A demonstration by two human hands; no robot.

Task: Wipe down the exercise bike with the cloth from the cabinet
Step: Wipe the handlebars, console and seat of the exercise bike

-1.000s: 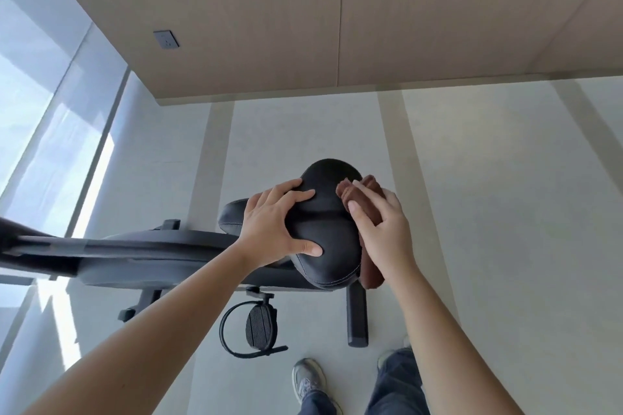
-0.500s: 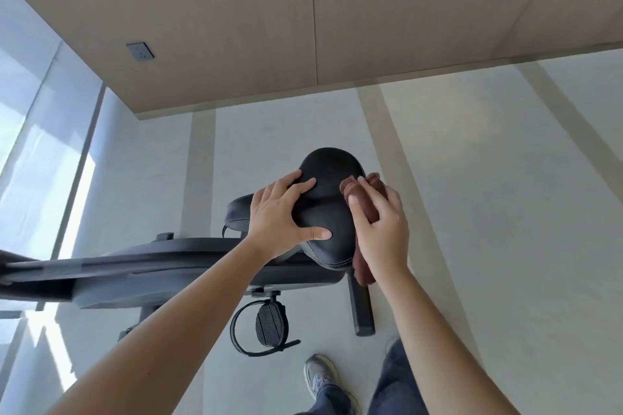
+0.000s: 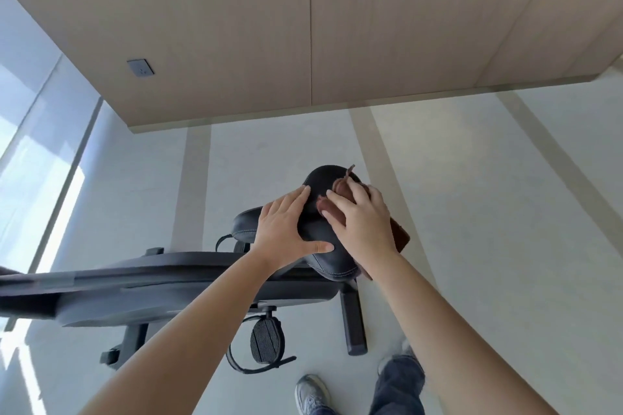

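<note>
The exercise bike (image 3: 188, 286) is black and stands on the pale floor, its long body running from the left edge toward the middle of the frame. Its padded black saddle (image 3: 323, 246) sits at the centre, and a strapped pedal (image 3: 268, 344) hangs below. The cloth (image 3: 344, 202) is reddish brown and bunched, pressed on the saddle's right side, one end hanging down past its edge.

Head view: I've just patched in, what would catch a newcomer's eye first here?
Centre frame, two bare hands on the black bike seat: the left hand lies flat on it, the right hand presses a brown cloth against its right side. Below hangs a strapped pedal.
</note>
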